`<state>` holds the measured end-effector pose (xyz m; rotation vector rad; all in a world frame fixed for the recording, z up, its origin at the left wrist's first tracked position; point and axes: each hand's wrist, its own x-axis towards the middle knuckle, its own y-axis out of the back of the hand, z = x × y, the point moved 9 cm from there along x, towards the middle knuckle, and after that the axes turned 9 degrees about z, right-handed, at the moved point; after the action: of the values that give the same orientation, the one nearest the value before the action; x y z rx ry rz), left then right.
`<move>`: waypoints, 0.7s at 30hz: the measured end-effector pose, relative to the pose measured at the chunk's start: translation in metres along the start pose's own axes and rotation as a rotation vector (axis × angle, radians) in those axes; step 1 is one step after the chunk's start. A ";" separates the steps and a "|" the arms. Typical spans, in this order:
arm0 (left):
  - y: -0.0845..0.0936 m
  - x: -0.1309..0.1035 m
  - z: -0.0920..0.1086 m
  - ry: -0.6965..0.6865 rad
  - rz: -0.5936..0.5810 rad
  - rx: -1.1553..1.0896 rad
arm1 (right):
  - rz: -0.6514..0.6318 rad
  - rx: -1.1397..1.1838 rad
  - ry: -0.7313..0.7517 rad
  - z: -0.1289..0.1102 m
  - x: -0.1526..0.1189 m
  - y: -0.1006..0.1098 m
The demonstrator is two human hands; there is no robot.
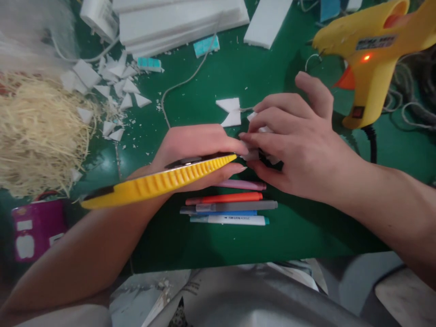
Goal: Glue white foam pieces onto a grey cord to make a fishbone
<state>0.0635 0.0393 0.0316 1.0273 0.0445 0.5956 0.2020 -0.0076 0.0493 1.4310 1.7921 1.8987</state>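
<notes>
My left hand (197, 154) is closed round a yellow utility knife (170, 181), its tip pointing right toward my other hand. Beside that tip, the curled fingers of my right hand (293, 141) pinch a small white foam piece (252, 154), mostly hidden under the fingers. Just beyond the fingertips lies a notched white foam cutout (232, 111) on the green table. Several markers lie in a row below my hands, among them a red marker (225, 198), a grey marker (238, 206) and a white marker (230, 220).
A yellow glue gun (368, 59) with a lit light stands at the right. White foam boards (184, 22) lie at the back. Foam scraps (116, 77) and a heap of pale straw (44, 131) cover the left. A thin cord (184, 82) crosses the table (156, 250).
</notes>
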 end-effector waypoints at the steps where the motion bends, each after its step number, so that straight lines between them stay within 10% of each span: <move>1: 0.002 0.002 0.002 0.015 0.025 0.003 | 0.003 0.003 0.004 0.000 0.000 0.001; 21: 0.007 0.008 0.014 0.091 0.175 0.111 | 0.008 -0.019 -0.046 -0.004 0.004 0.003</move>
<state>0.0711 0.0344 0.0462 1.1184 0.0691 0.8061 0.1989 -0.0081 0.0548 1.4652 1.7462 1.8655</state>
